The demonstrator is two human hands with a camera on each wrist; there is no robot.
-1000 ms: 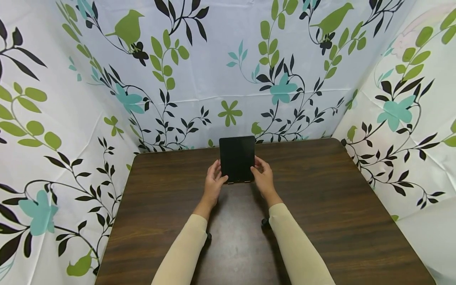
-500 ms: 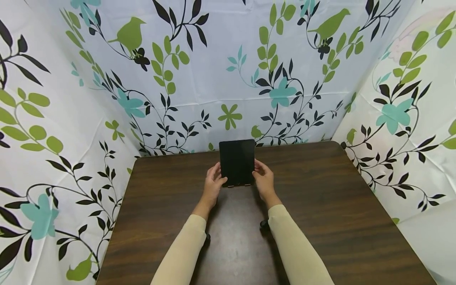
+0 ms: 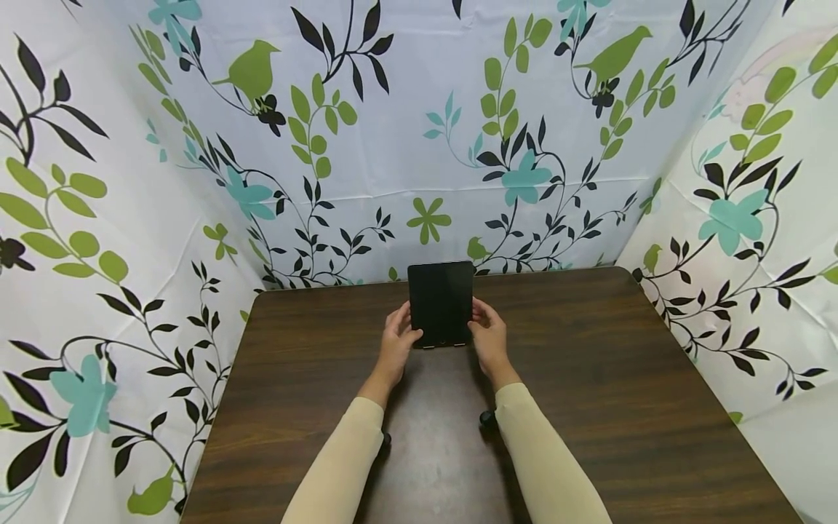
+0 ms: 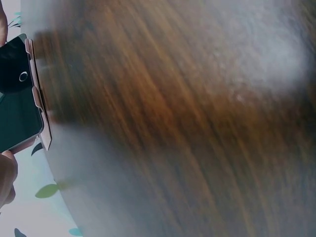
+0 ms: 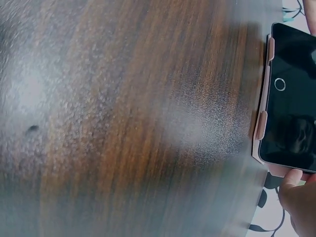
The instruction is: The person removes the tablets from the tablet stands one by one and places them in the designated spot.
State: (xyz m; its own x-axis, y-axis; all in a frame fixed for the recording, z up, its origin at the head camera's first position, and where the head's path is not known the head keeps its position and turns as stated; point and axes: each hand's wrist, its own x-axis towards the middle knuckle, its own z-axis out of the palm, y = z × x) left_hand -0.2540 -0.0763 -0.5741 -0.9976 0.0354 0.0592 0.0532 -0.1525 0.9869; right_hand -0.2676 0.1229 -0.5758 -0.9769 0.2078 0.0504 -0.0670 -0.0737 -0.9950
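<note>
A tablet (image 3: pixel 441 302) with a dark screen in a pink case stands tilted on its bottom edge on the brown wooden table (image 3: pixel 589 378), towards the far edge. My left hand (image 3: pixel 398 340) grips its left side and my right hand (image 3: pixel 489 337) grips its right side, thumbs on the front near the bottom. In the left wrist view the tablet (image 4: pixel 15 94) shows its round home button, with a fingertip (image 4: pixel 6 175) beside it. From the right wrist the tablet (image 5: pixel 294 118) lies at the frame's right edge, and my right hand's fingers (image 5: pixel 298 197) curl behind the case.
White curtains printed with green birds, leaves and teal flowers (image 3: pixel 524 178) close in the table at the back, left and right. Cream sleeves (image 3: pixel 340 466) cover both forearms. A small dark piece (image 3: pixel 486 417) shows under the right forearm.
The head view has shifted slightly, so everything sits a little lower and further right. Both hands keep the same hold on the tablet.
</note>
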